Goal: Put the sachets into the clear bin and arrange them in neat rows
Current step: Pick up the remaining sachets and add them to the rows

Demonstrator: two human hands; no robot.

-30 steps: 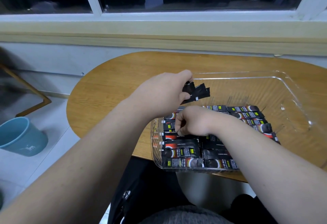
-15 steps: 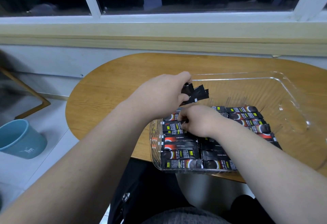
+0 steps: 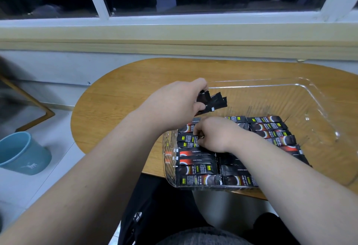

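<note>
A clear plastic bin (image 3: 317,97) sits on the wooden table (image 3: 120,97). Its near half holds black coffee sachets (image 3: 195,169) lying flat in rows. My left hand (image 3: 178,101) hovers over the bin's left rim and grips a small bunch of loose sachets (image 3: 215,102) that stick out to the right. My right hand (image 3: 215,135) is down inside the bin on the left row, fingers curled and pinching a sachet (image 3: 188,138) there. My right forearm hides part of the middle rows.
The bin's far half (image 3: 271,101) is bare plastic. A blue bucket (image 3: 21,153) stands on the floor at left, beside a wooden frame (image 3: 38,109). A window sill (image 3: 174,47) runs behind the table. My lap is below the table edge.
My right hand has slid a little further along the left row of sachets. My left hand keeps its bunch in almost the same spot.
</note>
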